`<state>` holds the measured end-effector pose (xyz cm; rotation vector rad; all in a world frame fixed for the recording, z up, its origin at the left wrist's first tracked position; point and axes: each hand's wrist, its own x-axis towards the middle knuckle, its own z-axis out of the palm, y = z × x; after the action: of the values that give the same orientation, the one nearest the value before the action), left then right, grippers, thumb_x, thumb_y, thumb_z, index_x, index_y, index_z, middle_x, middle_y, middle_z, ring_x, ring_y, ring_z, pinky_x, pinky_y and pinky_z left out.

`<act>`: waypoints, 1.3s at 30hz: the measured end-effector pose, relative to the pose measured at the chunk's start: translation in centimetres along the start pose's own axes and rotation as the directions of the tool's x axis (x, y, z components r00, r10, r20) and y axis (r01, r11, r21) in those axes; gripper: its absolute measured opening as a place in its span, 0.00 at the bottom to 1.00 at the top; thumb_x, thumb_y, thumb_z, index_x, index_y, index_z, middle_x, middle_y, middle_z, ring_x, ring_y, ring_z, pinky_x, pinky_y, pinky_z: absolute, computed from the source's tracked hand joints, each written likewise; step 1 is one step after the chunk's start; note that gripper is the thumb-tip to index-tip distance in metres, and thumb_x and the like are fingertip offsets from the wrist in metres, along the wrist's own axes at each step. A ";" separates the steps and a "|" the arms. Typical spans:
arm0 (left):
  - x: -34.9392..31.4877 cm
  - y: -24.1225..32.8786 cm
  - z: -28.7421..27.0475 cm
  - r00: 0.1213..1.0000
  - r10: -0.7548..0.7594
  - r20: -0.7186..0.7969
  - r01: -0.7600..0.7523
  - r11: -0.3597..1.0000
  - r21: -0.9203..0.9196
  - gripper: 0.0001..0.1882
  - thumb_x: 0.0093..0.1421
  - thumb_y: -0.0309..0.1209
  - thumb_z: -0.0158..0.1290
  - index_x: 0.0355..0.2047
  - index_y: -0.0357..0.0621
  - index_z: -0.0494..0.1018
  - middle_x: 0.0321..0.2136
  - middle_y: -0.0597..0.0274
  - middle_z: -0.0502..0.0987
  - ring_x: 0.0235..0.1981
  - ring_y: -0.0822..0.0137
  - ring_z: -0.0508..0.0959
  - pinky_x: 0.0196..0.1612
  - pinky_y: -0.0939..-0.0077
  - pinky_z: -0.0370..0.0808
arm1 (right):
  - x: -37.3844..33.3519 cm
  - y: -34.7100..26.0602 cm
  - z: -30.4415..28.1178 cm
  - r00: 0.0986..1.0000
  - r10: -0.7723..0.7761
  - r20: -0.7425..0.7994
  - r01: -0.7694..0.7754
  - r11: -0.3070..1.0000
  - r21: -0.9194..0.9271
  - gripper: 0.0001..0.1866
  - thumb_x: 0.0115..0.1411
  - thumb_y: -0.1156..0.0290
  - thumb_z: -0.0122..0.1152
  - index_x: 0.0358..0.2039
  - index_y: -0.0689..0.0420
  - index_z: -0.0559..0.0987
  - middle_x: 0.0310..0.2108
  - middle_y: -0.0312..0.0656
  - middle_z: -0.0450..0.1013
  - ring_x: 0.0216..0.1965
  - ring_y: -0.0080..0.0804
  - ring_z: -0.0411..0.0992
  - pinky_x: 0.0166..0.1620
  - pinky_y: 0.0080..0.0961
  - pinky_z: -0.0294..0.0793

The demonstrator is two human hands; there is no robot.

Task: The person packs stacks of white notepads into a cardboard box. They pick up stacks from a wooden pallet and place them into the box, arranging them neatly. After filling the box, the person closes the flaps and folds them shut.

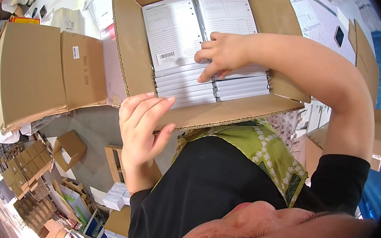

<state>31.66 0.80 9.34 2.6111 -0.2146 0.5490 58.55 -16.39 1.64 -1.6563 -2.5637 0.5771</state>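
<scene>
A packing area in what looks like a warehouse or small factory. An open brown corrugated cardboard carton holds rows of white printed paper pads. Beside it is a large brown cardboard box. Behind lies a pale worktable with piles of paper. Beyond, on a smooth grey floor, are stacked small brown cardboard boxes, a slatted wooden frame and a white-topped co-worker.
</scene>
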 end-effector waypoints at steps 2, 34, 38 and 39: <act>0.0 0.0 0.0 1.000 0.001 0.000 -0.001 1.000 -0.002 0.22 0.54 0.41 0.59 0.43 0.38 0.78 0.35 0.56 0.80 0.43 0.52 0.74 0.50 0.60 0.70 | 0.0 -0.2 0.1 1.000 -0.009 0.007 0.009 1.000 -0.012 0.26 0.56 0.62 0.66 0.56 0.27 0.75 0.56 0.37 0.66 0.54 0.35 0.65 0.53 0.38 0.65; 0.9 1.5 0.0 0.999 -0.033 0.000 0.033 0.999 -0.043 0.21 0.48 0.42 0.62 0.42 0.47 0.80 0.37 0.65 0.81 0.43 0.58 0.74 0.47 0.62 0.68 | -1.3 -2.2 1.5 0.999 -0.033 -0.021 0.032 0.999 -0.021 0.23 0.61 0.52 0.59 0.58 0.22 0.72 0.58 0.36 0.64 0.58 0.39 0.61 0.58 0.44 0.60; 0.5 1.2 0.3 1.000 0.002 0.004 -0.002 0.999 -0.052 0.20 0.54 0.43 0.58 0.41 0.41 0.79 0.37 0.60 0.81 0.43 0.55 0.75 0.48 0.60 0.69 | -1.4 -2.0 1.8 0.998 -0.064 -0.001 0.064 0.996 -0.070 0.23 0.63 0.52 0.57 0.59 0.19 0.70 0.59 0.36 0.63 0.59 0.38 0.61 0.59 0.45 0.59; 0.5 1.1 0.3 1.000 0.019 0.012 -0.018 0.998 -0.052 0.21 0.56 0.43 0.57 0.41 0.38 0.78 0.36 0.57 0.82 0.43 0.54 0.75 0.49 0.59 0.69 | -1.3 -1.9 1.8 0.998 -0.061 0.013 0.061 0.996 -0.060 0.24 0.63 0.52 0.57 0.59 0.19 0.70 0.60 0.36 0.63 0.59 0.38 0.61 0.59 0.46 0.58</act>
<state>31.95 -0.29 9.74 2.5647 -0.2543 0.5270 57.03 -18.75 0.86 -1.5899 -2.6551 0.5115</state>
